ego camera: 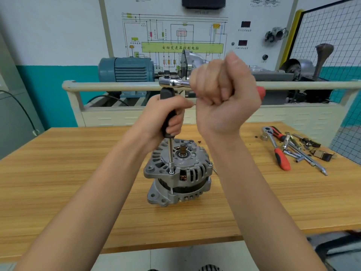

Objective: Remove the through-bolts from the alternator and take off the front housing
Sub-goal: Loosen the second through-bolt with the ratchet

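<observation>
Wooden bench, one alternator upright. Left hand grasping one black driver handle; right hand clenched round one ratchet.

Wooden table carries alternator, ratchet, seemingly loose sockets.

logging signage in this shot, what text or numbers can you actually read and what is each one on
"自动变速器控制电脑": on the green bar of the wiring diagram on the white training board.
Small labels across the wiring diagram: too small to read.
Captions under the two dark displays: blurred, and no digits show.
Alternator, ratchet, tools on the table: no legible markings.
</observation>
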Motion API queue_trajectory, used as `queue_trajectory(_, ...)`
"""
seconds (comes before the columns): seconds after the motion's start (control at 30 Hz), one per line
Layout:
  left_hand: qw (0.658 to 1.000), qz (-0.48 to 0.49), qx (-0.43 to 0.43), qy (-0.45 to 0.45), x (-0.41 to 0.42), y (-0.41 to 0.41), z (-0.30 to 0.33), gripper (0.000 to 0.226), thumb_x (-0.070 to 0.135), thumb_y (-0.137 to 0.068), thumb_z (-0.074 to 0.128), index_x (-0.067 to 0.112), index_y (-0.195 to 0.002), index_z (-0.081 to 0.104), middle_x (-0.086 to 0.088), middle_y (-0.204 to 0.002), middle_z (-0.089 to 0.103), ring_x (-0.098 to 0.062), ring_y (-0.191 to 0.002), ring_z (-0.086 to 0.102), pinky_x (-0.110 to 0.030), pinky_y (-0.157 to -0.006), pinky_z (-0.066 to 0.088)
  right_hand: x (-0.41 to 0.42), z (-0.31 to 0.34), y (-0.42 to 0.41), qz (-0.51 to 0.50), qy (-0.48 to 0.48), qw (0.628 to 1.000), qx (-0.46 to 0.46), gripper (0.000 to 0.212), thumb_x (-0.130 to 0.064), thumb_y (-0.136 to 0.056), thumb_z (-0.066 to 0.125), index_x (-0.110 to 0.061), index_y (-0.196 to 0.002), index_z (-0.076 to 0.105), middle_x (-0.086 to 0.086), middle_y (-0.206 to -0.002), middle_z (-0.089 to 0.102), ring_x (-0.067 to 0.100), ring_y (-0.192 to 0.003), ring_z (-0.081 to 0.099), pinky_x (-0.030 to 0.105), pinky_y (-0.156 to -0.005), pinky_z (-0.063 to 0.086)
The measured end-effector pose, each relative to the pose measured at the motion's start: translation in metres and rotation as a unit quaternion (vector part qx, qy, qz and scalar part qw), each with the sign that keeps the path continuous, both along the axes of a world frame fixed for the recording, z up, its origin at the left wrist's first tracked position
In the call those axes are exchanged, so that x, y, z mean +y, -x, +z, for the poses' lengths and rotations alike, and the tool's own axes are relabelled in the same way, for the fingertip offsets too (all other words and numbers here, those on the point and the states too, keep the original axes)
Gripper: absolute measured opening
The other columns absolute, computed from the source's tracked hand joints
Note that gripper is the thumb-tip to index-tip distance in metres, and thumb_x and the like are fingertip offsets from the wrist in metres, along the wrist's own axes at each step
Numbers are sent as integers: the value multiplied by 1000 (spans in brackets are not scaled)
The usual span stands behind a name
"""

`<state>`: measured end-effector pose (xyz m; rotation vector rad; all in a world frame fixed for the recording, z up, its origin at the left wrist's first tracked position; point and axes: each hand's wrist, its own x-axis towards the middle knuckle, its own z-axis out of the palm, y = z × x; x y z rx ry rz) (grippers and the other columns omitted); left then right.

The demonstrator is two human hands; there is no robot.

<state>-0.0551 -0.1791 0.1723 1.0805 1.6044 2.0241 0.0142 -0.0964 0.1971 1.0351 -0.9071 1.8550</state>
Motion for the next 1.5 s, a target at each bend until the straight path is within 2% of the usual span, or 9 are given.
queue_trajectory(0.13, 991, -127, -10, 31, -3, 7, 7, 34, 16, -79, 53, 17, -47, 40, 5, -36, 29, -8, -29, 23, -18, -36, 23, 24, 6, 5, 208, 115, 966, -101, 52, -11, -84, 37, -15, -32, 34, -4, -30, 25, 13, -37, 9, 22, -41, 17)
queue_trajectory(0.27, 994, -100, -20, 23, 3, 2, 6, 45, 13, -82, 54, 18, -42, 34, 7, -32, 24, -5, -25, 17, -12, -33, 15, 28, 5, 8, 237, 189, 945, -128, 49, -14, -82, 38, -15, -33, 31, -3, -30, 23, 13, -39, 6, 22, -42, 15)
queue_trajectory(0.47, 991, 130, -22, -25, 13, -11, 1, 44, 1, -86, 52, 18, -52, 30, 7, -36, 24, -9, -30, 16, -13, -37, 16, 0, -3, 0, 37, 66, 997, -21, 55, -6, -89, 35, -20, -36, 37, -7, -34, 29, 10, -34, 18, 25, -43, 19)
queue_trajectory(0.63, 974, 224, 5, -20, 17, -17, 0, 35, 2, -85, 55, 17, -59, 36, 10, -35, 36, -6, -35, 30, -17, -38, 25, -25, -10, -3, -199, -9, 979, 40, 39, -10, -80, 47, -23, -48, 31, -10, -46, 34, 10, -40, 25, 30, -46, 18)
queue_trajectory(0.87, 996, -89, 15, 10, -2, -1, 2, 33, 11, -75, 55, 16, -47, 40, 4, -35, 29, -10, -30, 23, -18, -38, 23, 24, 3, 1, 210, 119, 967, -85, 52, -12, -84, 37, -16, -32, 35, -4, -29, 26, 13, -36, 10, 21, -42, 17)
queue_trajectory(1.0, 991, -128, -9, 27, 2, -3, 3, 40, 12, -79, 52, 17, -43, 36, 6, -33, 24, -5, -25, 18, -14, -35, 13, 32, 2, 7, 271, 205, 932, -122, 48, -16, -80, 39, -15, -32, 31, -3, -29, 23, 11, -38, 7, 21, -41, 15)
queue_trajectory(1.27, 991, 126, -31, -26, 15, -11, -2, 46, 2, -86, 52, 19, -50, 30, 6, -36, 22, -9, -30, 14, -13, -36, 15, -4, -1, 0, 23, 65, 997, -28, 51, -5, -86, 34, -19, -37, 36, -6, -34, 28, 10, -34, 19, 27, -44, 17)
queue_trajectory(1.4, 975, 217, -5, -35, 21, -16, -2, 25, 13, -67, 56, 20, -54, 36, 7, -43, 33, -9, -41, 27, -18, -39, 23, -24, -10, -3, -212, -1, 976, 53, 33, -4, -84, 44, -27, -60, 44, -10, -52, 40, 8, -43, 29, 30, -45, 20)
queue_trajectory(1.5, 981, 192, 2, -24, 17, -13, -4, 29, 10, -74, 58, 19, -57, 37, 7, -43, 33, -10, -42, 27, -16, -39, 24, -22, -9, -1, -202, -17, 978, 53, 29, -9, -81, 45, -27, -58, 45, -11, -50, 38, 7, -42, 27, 27, -46, 20)
